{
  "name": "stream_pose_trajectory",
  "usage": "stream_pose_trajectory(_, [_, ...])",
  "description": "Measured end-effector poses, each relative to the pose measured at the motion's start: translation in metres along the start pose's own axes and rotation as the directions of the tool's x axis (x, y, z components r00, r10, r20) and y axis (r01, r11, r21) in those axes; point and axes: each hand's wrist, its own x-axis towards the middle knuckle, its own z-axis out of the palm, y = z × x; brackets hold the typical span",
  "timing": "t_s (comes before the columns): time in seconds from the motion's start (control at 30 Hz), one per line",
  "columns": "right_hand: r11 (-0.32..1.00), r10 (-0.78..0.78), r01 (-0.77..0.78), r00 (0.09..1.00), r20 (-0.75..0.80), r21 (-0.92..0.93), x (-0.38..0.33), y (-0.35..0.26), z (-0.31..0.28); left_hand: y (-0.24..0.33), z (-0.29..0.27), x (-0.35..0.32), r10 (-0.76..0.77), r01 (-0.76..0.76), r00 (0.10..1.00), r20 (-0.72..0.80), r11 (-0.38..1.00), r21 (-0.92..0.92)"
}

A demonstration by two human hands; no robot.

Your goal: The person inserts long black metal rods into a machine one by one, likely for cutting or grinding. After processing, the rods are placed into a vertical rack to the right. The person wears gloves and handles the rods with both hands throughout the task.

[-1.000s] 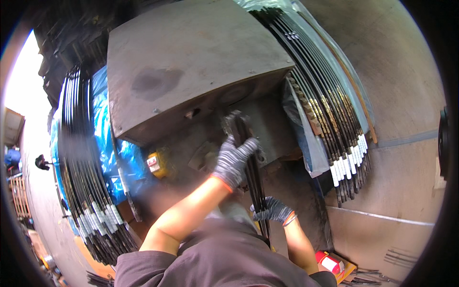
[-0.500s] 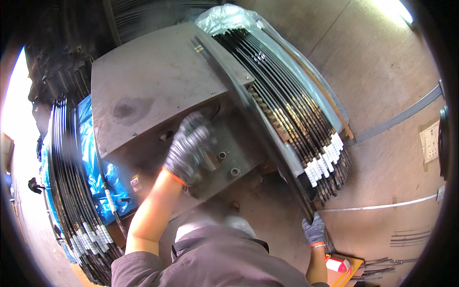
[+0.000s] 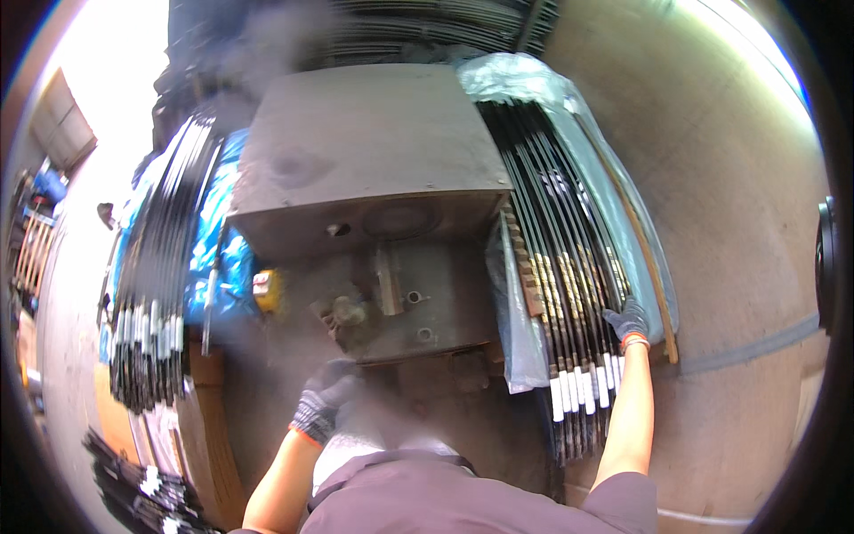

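Observation:
My left hand point(image 3: 326, 400), in a grey knit glove with an orange cuff, is in front of my waist, near the front edge of a metal machine point(image 3: 374, 133). Motion blurs its fingers, and nothing shows clearly in it. On the right, my right hand point(image 3: 630, 324), in a matching glove, rests at the right edge of a stack of long black rods point(image 3: 556, 231). Its thumb stands apart from the fingers, over the rods. These rods carry gold-coloured markings and white labels point(image 3: 583, 392) near their front ends. A dirty fitting point(image 3: 345, 313) sits on the machine's lower plate.
Another stack of black rods point(image 3: 165, 240) lies on the left beside blue plastic sheeting point(image 3: 233, 258). A yellow container point(image 3: 267, 290) stands by the machine. Clear plastic point(image 3: 525, 76) and a brown strip point(image 3: 636, 227) flank the right stack. More dark rods point(image 3: 142, 489) lie lower left.
My left hand has drawn back from the machine toward my body. My right hand has moved from the end of a long dark bar to the right stack; the bar no longer crosses the machine's side. The view has turned.

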Motion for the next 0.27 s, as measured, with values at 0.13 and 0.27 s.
stream_pose_trajectory(0.13, [0.971, -0.224, 0.213, 0.969, -0.103, -0.104, 0.016, 0.025, 0.031, -0.014, -0.049, -0.053, 0.068, -0.052, 0.956, -0.285, 0.997, 0.064])
stream_pose_trajectory(0.27, [0.982, -0.144, 0.145, 0.989, 0.019, -0.122, 0.016, 0.003, 0.03, -0.014, -0.052, -0.088, 0.022, -0.015, 0.938, -0.345, 1.0, 0.023])
